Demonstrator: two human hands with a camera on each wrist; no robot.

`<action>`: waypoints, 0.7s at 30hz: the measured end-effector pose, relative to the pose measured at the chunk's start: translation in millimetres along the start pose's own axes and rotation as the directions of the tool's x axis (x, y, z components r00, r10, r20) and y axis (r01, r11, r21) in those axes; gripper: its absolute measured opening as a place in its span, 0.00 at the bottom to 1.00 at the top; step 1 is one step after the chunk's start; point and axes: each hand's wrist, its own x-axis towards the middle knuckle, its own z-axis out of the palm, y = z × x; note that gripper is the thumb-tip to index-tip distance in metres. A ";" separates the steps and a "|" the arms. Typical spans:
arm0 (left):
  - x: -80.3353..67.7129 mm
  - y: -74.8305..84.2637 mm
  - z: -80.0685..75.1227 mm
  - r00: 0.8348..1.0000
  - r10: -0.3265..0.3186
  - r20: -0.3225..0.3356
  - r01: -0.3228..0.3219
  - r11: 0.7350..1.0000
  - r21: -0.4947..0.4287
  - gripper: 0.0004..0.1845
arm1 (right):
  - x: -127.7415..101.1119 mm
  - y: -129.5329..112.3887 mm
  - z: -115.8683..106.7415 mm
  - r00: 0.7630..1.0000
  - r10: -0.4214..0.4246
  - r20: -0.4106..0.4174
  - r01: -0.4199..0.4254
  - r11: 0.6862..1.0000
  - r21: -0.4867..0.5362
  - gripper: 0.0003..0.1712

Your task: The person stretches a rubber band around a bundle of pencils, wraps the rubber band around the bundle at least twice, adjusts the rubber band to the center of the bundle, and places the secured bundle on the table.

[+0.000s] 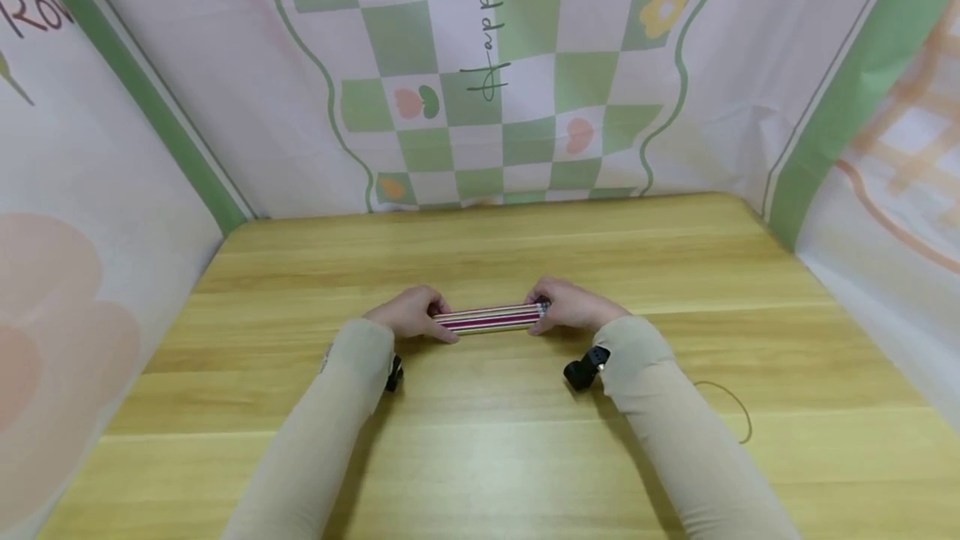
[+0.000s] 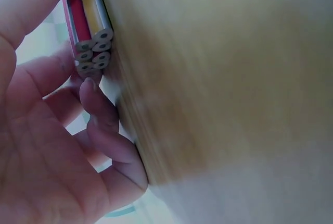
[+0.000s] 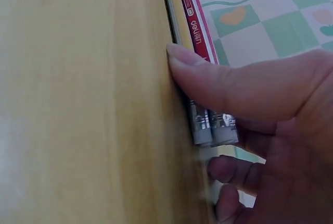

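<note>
Wooden counter (image 1: 480, 457) spread wide under a checked green-and-white backdrop (image 1: 495, 65), with a thin loop of cord (image 1: 731, 407) lying off to the right of the right sleeve. At mid-counter, a bundle of pencils (image 1: 489, 318) lying flat and crosswise, pressed down onto the wood and caught at both ends. Left hand (image 1: 411, 312) curled round the unsharpened cut ends (image 2: 93, 52) (six or so grey cores showing in the left wrist view), fingers (image 2: 104, 125) bent against the counter edge of the bundle. Right hand (image 1: 573, 305) clamped on the ferrule end, one finger (image 3: 218, 78) laid across the barrels just above the metal ferrules (image 3: 213, 125). Judged as gathered and squared up already: pencils together, ends roughly level, nothing stray on the wood. Left to do, by the look of it: any lifting, tying or setting aside; bundle not yet off the counter.
</note>
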 end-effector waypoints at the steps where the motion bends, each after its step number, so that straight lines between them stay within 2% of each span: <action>1: 0.3 0.0 -0.4 1.000 0.006 0.004 -0.006 1.000 0.010 0.17 | 0.7 -0.3 -0.2 1.000 0.002 0.004 -0.002 1.000 0.000 0.23; 6: 0.6 0.4 -1.3 0.999 0.037 0.023 -0.038 0.998 0.043 0.13 | 2.0 -2.1 -1.5 1.000 0.005 0.019 -0.005 1.000 -0.012 0.20; 13: -1.1 0.0 -1.0 0.997 0.074 0.030 -0.076 0.996 0.054 0.15 | 1.3 -7.5 -2.7 0.999 0.004 0.040 0.000 0.997 -0.079 0.16; 21: -0.5 -0.3 -1.3 0.996 0.080 0.041 -0.082 0.995 0.050 0.15 | -1.2 -9.8 -4.9 0.998 0.041 0.052 -0.036 0.995 -0.093 0.19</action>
